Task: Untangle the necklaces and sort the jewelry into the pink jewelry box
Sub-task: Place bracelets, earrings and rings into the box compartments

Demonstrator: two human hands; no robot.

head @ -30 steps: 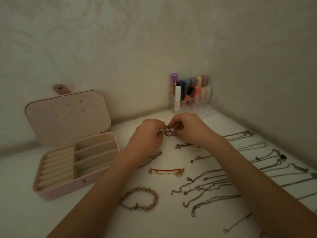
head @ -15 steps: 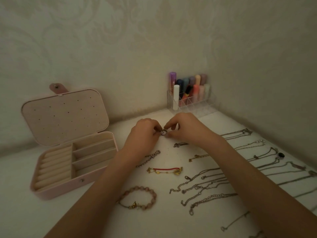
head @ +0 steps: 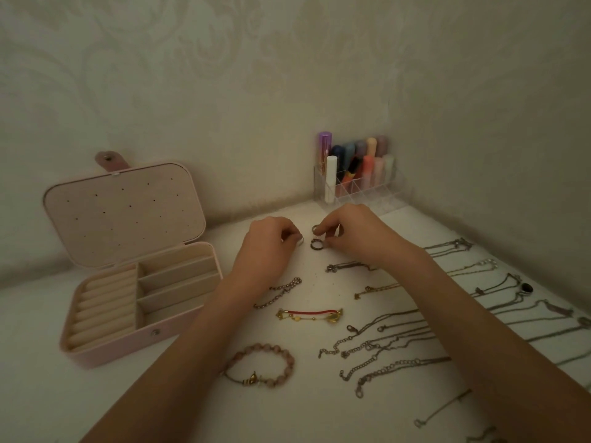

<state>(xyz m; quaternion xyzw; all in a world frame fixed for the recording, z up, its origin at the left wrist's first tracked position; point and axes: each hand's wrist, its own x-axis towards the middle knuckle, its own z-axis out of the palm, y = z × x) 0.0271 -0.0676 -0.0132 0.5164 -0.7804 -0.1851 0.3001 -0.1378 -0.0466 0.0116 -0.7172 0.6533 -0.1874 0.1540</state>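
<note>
Left hand (head: 267,243) curled, small ring (head: 300,239) pinched at fingertips. Right hand (head: 350,233) curled, second ring (head: 315,229) pinched between thumb and forefinger. Dark ring (head: 316,244) seen on desk (head: 192,394) between hands. Pink jewelry box (head: 134,282) set open at left, lid upright. Necklaces (head: 415,340) laid out in rows at right; beaded bracelet (head: 265,366) and red cord bracelet (head: 308,314) placed nearer centre.
</note>
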